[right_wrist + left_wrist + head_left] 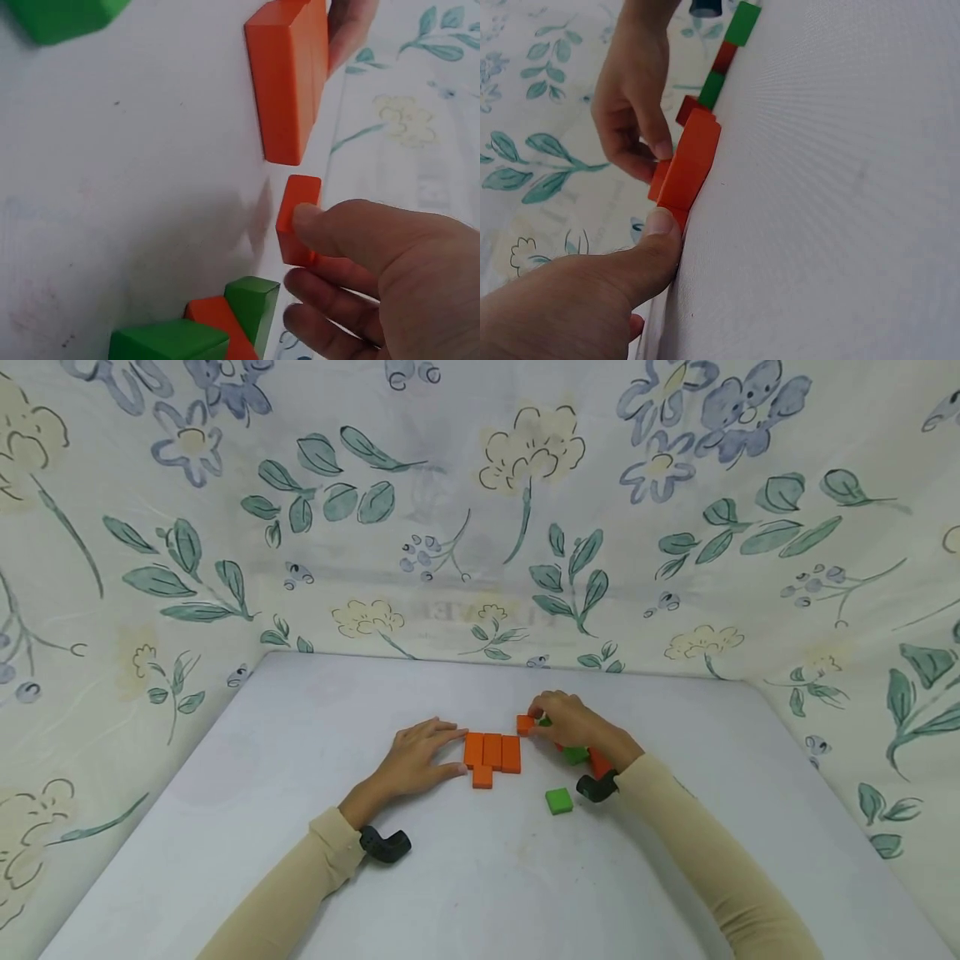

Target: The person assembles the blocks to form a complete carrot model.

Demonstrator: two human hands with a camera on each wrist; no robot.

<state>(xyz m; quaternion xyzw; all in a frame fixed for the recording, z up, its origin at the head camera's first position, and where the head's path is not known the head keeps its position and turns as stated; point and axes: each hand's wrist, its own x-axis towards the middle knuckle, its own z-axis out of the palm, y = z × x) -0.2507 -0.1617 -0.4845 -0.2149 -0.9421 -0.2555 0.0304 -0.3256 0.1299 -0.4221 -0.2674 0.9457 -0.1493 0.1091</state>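
At the far left, a beige sleeve leads up to the left grip, with a black curved piece at its wrist. The left grip lies relaxed, fingers extended, its thumb touching the orange blocks on the surface. Just right of it stand three long orange blocks side by side, a short orange block set against their near end. Farther right, a small orange block is pinched between thumb and fingers of the right grip, just apart from the three. Nearer the person than the right grip, a green square block lies alone. Beneath the right grip and its wrist are another green block and a partly hidden orange piece. A second black piece sits at this wrist, above the right sleeve. Beyond both grips hangs a flowered cloth.
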